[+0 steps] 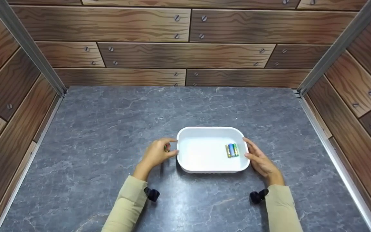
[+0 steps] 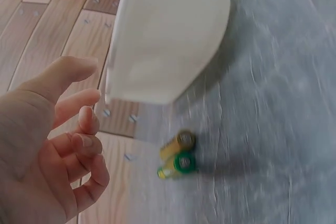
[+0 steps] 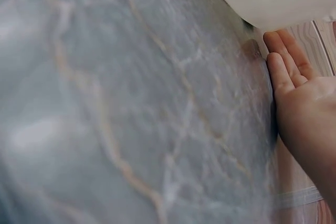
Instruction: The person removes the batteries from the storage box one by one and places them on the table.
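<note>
Head view: we see a white tub on the tabletop, three batteries inside near its right end. Our left hand and right hand flank it, fingers relaxed, grasping nothing. Two other batteries lie below the left hand.

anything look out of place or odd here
Yes: a gold battery and a green battery are outside the white tub, near the left hand, which looks odd because three other batteries lie together inside it.
</note>
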Demonstrator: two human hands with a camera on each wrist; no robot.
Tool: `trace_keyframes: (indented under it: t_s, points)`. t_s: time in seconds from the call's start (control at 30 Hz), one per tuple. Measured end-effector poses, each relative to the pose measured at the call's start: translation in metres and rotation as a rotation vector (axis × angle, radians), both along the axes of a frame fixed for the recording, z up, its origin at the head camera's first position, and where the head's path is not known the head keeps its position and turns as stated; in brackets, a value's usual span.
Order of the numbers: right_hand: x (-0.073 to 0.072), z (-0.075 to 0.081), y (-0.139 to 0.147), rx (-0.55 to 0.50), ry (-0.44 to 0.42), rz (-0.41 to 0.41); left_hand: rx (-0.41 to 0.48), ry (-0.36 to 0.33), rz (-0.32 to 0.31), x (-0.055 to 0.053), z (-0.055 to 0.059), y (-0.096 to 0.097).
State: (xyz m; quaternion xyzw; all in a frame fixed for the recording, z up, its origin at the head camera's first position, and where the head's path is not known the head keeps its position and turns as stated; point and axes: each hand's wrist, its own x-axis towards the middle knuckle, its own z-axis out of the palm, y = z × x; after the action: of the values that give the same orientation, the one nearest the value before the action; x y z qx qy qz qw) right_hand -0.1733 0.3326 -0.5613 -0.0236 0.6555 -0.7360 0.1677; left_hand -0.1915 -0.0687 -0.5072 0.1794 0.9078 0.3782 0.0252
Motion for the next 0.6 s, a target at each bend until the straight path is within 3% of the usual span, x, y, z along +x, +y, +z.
trace_keyframes:
  t_s: [0.3, 0.6]
  points:
    - [0.000, 0.000, 0.000, 0.006, -0.004, 0.002, -0.013, 0.038, -0.046, 0.008, 0.010, 0.022]
    - [0.000, 0.001, 0.000, 0.005, -0.008, -0.006, -0.001, 0.053, -0.113, 0.010, 0.012, 0.045]
